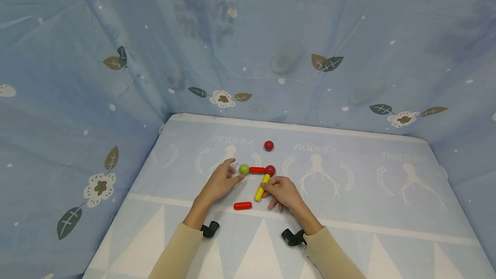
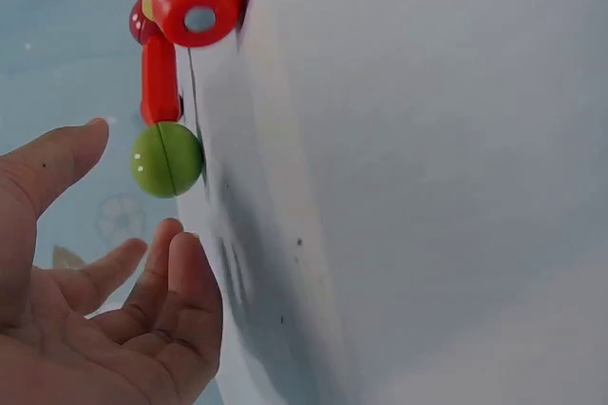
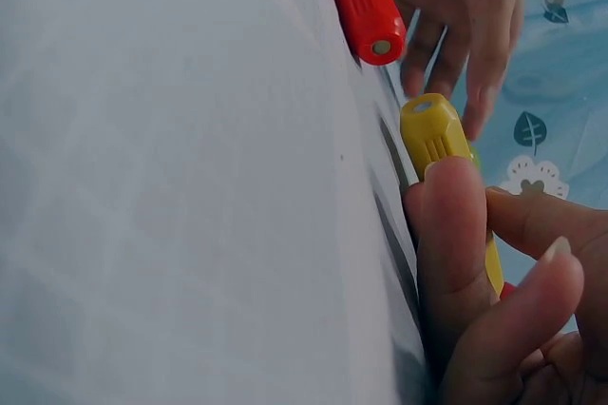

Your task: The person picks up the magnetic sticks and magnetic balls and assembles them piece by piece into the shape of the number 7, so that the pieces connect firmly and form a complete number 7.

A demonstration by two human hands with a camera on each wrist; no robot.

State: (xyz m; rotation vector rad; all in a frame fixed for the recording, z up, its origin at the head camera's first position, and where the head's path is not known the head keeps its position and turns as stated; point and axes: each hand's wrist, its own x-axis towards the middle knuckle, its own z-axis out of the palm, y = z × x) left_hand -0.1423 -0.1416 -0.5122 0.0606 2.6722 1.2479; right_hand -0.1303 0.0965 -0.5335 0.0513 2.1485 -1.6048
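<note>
Yellow rod [image 1: 261, 190] by head view: pinched it in the right hand [image 1: 284, 193], far end at the dark red ball [image 1: 270, 170]; could not tell if seated. Spread the left hand [image 1: 220, 182] beside the green ball [image 1: 244, 169], holding nothing. By left wrist view, saw that hand wide, with the joined red rod [image 2: 160, 80] beyond the ball. By right wrist view, saw the loose red rod [image 3: 368, 10] between the hands. Judged joining underway, next calling for a steadied ball and firm push.
</note>
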